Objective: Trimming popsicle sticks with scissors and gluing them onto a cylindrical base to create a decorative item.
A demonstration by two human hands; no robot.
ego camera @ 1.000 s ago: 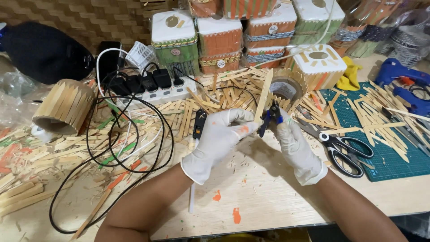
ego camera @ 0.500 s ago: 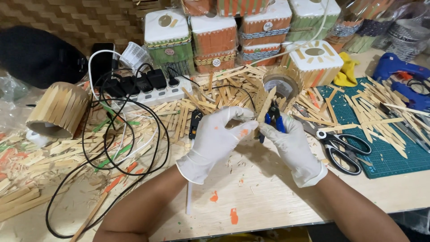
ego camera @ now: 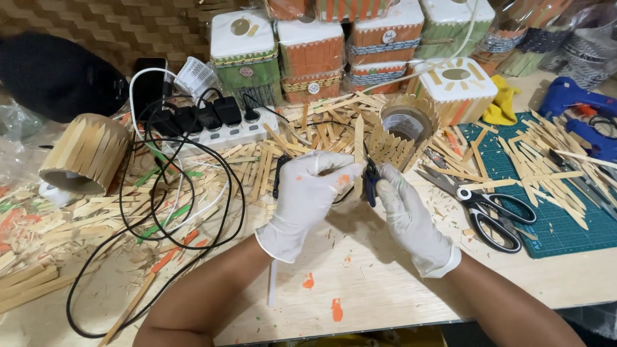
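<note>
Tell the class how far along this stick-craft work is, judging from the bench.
Done: a stick-clad cylinder lies finished at the left. In hand: the left hand holds a wooden stick upright while the right hand works blue-handled cutters at it. Left: the part-clad roll behind and many loose sticks.

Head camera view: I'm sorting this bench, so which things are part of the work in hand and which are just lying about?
In hand:
left hand holding an upright wooden stick
right hand gripping small blue-handled cutters at the stick

Lying about:
black scissors
green cutting mat
blue glue gun
power strip with black cables
stick-covered roll
decorated boxes
</note>
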